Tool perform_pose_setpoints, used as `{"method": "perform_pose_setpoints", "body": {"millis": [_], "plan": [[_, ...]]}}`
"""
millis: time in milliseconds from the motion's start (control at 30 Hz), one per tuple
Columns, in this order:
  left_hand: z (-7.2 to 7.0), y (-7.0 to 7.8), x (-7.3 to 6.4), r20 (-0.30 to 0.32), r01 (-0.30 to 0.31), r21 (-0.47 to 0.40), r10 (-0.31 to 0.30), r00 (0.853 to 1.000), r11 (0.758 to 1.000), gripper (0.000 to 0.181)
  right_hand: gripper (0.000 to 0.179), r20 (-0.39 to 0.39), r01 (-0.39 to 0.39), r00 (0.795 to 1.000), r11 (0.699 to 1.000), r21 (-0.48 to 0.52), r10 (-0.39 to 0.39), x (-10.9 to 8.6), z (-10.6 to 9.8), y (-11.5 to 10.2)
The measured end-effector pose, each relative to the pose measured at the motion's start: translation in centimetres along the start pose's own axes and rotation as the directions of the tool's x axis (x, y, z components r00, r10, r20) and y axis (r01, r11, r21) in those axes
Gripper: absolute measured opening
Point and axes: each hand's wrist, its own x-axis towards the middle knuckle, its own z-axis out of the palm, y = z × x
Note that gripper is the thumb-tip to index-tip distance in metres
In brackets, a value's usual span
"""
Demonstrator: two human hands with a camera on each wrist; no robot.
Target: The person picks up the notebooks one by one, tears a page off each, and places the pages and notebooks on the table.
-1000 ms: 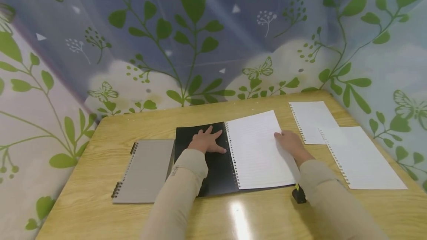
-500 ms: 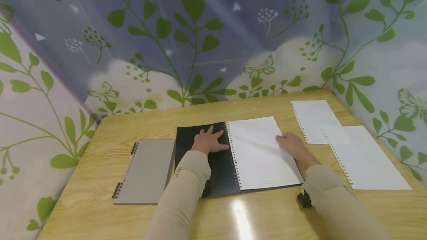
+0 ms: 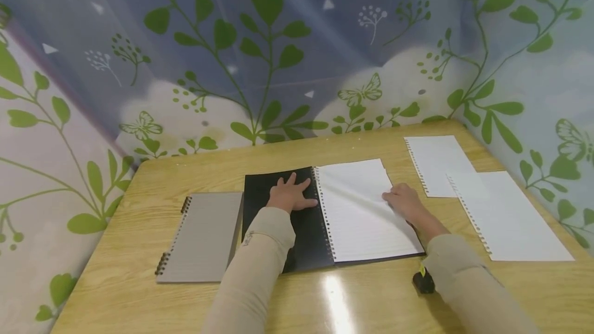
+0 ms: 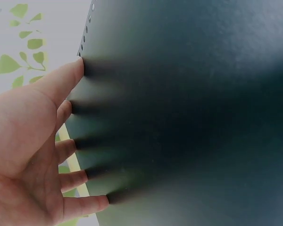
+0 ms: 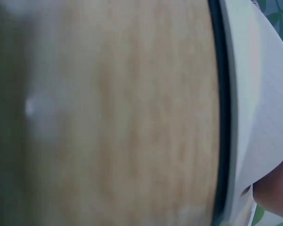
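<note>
An open spiral notebook lies at the middle of the table, with its black cover [image 3: 303, 244] on the left and a white lined page [image 3: 362, 220] on the right. My left hand [image 3: 290, 196] rests on the black cover with fingers spread; in the left wrist view its fingertips [image 4: 87, 204] touch the dark surface. At the page's right edge, my right hand [image 3: 407, 204] pinches the paper between thumb and fingers. A diagonal crease runs from there toward the binding. In the right wrist view the page [image 5: 269, 94] curves up above the notebook's edge, with part of the hand [image 5: 276, 193] at the border.
A grey spiral notebook [image 3: 201, 238] lies left of the black one. Two loose sheets with torn hole edges, a smaller one [image 3: 438, 164] and a larger one [image 3: 515, 215], overlap at the right. A small black device [image 3: 423, 281] is at my right cuff. Patterned fabric surrounds the table.
The page's far right corner has dropped, and a diagonal crease has formed across the paper. My right hand has shifted slightly right while keeping its pinch. The left hand stays on the cover.
</note>
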Motion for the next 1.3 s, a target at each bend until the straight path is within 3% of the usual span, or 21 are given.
{"method": "perform_pose_setpoints", "body": {"millis": [433,700,933,1067,1300], "plan": [[-0.4,0.0,-0.2,-0.006,0.011,0.005,-0.011,1.0,1.0,0.07,0.053,0.05,-0.002,0.999,1.0,-0.006,0.003,-0.6,-0.1,-0.4],[0.0,0.2,-0.3,-0.003,0.012,0.013,-0.012,1.0,1.0,0.07,0.053,0.049,-0.059,0.997,0.997,0.052,0.057,-1.0,0.2,-0.3],[0.5,0.5,-0.1,-0.009,0.023,0.033,-0.023,1.0,0.999,0.07,0.047,0.036,0.023,0.999,0.999,0.027,-0.024,-1.5,0.4,0.1],[0.6,0.5,0.0,-0.017,0.03,0.035,-0.029,0.999,0.999,0.07,0.046,0.03,0.039,0.999,0.997,0.065,-0.042,-1.5,0.3,0.3],[0.6,0.3,-0.1,-0.021,0.04,0.049,-0.04,0.999,0.998,0.07,0.05,0.089,-0.048,0.995,0.983,0.175,0.033,-1.7,0.0,0.6]]}}
